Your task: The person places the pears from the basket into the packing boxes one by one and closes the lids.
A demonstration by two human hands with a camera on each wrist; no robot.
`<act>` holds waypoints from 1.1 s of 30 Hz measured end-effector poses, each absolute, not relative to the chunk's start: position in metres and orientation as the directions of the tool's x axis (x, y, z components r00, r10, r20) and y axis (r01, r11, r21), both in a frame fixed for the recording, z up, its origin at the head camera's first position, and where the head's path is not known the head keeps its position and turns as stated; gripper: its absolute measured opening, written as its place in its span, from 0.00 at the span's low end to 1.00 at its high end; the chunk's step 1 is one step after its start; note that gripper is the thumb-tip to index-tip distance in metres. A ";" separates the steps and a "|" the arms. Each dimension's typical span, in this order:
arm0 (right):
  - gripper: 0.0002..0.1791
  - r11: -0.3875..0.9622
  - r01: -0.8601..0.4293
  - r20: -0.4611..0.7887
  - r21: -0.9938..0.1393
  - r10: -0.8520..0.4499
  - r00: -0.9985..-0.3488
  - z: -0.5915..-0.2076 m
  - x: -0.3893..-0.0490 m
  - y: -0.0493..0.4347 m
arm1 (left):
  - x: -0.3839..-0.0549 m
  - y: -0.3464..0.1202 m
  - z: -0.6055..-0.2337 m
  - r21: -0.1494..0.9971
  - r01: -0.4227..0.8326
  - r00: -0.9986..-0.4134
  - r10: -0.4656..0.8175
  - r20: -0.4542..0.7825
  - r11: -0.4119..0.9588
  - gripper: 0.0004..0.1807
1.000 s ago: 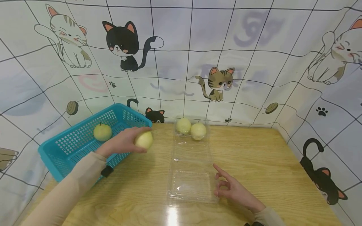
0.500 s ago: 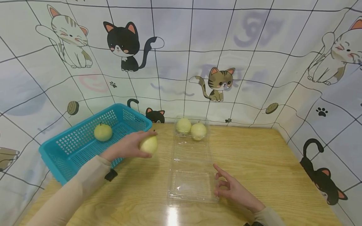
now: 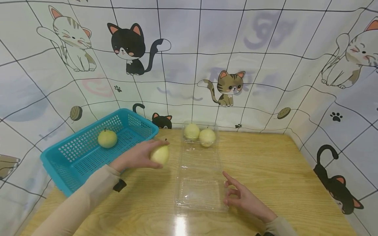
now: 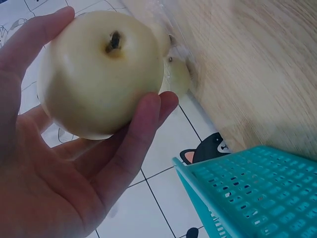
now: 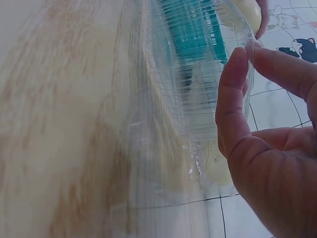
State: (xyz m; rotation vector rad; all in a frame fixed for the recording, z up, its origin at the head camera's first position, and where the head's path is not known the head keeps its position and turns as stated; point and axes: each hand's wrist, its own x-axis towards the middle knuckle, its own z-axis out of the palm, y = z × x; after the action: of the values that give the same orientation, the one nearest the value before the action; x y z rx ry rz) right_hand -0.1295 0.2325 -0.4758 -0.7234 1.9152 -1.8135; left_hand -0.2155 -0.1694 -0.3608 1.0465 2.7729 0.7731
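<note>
My left hand [image 3: 140,155] grips a pale yellow pear [image 3: 160,154] between thumb and fingers, held over the table just right of the blue basket [image 3: 85,131]. The pear's dark stem faces the left wrist camera, and the fingers [image 4: 131,144] curl round its side. Another pear [image 3: 107,138] sits inside the basket. A long clear plastic box [image 3: 200,193] lies open on the table, with two pears [image 3: 191,131] at its far end. My right hand [image 3: 243,200] is at the box's near right side, pinching its rim [image 5: 251,64] between thumb and finger.
The wooden table [image 3: 260,164] meets a cat-print cloth [image 3: 183,65] hung behind it and along the sides. The basket's raised walls stand beside my left forearm [image 3: 85,196]. A bright reflection shows on the table in front of the box.
My left hand has carried the pear a little to the right and toward me, away from the basket. The right hand and the box have stayed in place.
</note>
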 end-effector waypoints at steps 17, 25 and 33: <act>0.48 0.043 -0.101 0.054 -0.994 -0.609 -0.791 -0.477 -0.129 0.233 | -0.210 -0.153 -0.365 0.467 0.622 -0.742 0.664 0.094 0.629 0.43; 0.48 0.061 -0.082 0.030 -0.995 -0.599 -0.800 -0.477 -0.129 0.233 | -0.202 -0.144 -0.366 0.488 0.627 -0.726 0.683 0.082 0.608 0.43; 0.48 0.071 -0.089 0.029 -0.994 -0.595 -0.803 -0.476 -0.129 0.234 | -0.200 -0.137 -0.369 0.472 0.642 -0.711 0.700 0.071 0.604 0.42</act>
State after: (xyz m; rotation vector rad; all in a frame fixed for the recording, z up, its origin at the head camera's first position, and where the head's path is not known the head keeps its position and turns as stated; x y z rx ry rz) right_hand -0.1286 0.2337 -0.4763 -0.6790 1.9695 -1.7817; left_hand -0.1996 -0.1371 -0.3692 1.1366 2.7038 0.7222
